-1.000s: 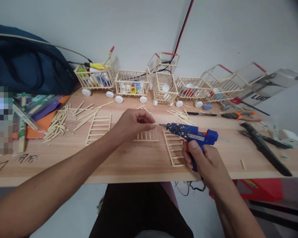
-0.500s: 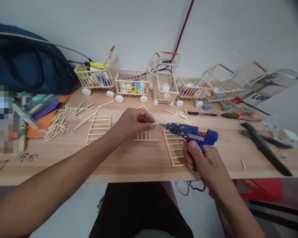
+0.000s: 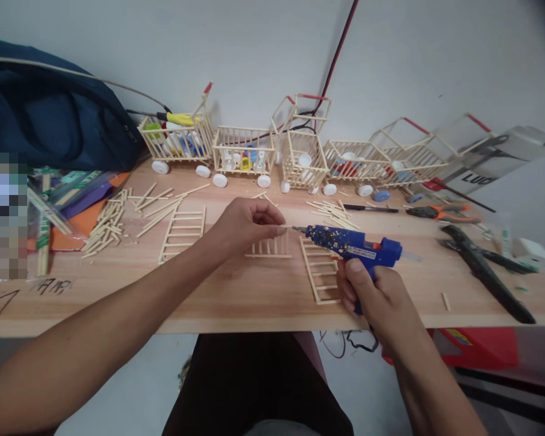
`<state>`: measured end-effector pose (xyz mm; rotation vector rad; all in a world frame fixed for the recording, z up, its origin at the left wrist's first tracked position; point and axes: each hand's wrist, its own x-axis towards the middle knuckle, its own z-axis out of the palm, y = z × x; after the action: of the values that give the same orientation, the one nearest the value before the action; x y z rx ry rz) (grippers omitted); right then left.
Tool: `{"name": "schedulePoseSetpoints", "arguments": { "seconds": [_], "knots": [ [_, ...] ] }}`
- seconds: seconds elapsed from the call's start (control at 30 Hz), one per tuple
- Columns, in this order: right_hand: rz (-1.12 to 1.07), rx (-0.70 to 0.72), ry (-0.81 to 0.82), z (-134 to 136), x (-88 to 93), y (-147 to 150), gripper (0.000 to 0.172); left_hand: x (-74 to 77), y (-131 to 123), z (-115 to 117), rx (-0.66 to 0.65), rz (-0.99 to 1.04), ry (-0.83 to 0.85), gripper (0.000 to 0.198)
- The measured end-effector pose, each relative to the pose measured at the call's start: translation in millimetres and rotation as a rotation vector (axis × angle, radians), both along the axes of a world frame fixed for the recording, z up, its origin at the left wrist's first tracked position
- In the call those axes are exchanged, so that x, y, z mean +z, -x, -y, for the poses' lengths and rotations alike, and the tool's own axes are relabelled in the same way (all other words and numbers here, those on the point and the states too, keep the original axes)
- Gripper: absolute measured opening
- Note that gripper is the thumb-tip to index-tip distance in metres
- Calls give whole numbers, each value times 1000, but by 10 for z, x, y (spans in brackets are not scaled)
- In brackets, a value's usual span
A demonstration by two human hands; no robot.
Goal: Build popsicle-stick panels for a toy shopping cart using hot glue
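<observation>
Between the thumb and fingers of my left hand (image 3: 258,221) is a thin wooden stick (image 3: 289,227), its end poking out to the right. My right hand (image 3: 372,287) grips a blue glue gun (image 3: 336,239) by the handle, nozzle pointing left at the stick's end. Below my left hand a ladder-like stick frame (image 3: 269,256) lies on the table, partly hidden by the fingers. A second stick frame (image 3: 317,301) lies beside the glue gun, partly behind my right hand. A third stick frame (image 3: 181,227) lies behind my left forearm.
Several small stick-built carts (image 3: 244,151) with white wheels line the wall. Loose sticks (image 3: 104,224) lie at left, more sticks (image 3: 329,213) behind the glue gun. Orange-handled pliers (image 3: 445,212) and a black-handled tool (image 3: 485,272) lie at right. A blue bag (image 3: 59,115) stands back left.
The glue gun's nozzle has shifted very slightly right, leaving a small gap of stick showing between it and my left fingertips. Both hands otherwise keep their hold.
</observation>
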<state>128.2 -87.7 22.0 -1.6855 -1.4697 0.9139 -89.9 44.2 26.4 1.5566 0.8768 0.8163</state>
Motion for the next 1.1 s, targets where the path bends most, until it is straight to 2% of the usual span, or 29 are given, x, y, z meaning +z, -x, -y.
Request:
{"name": "schedulePoseSetpoints", "arguments": {
  "seconds": [1.1],
  "knots": [
    [71, -16, -24, -11, 40, 35, 58, -17, -9, -12, -4, 11, -2, 20]
  ]
}}
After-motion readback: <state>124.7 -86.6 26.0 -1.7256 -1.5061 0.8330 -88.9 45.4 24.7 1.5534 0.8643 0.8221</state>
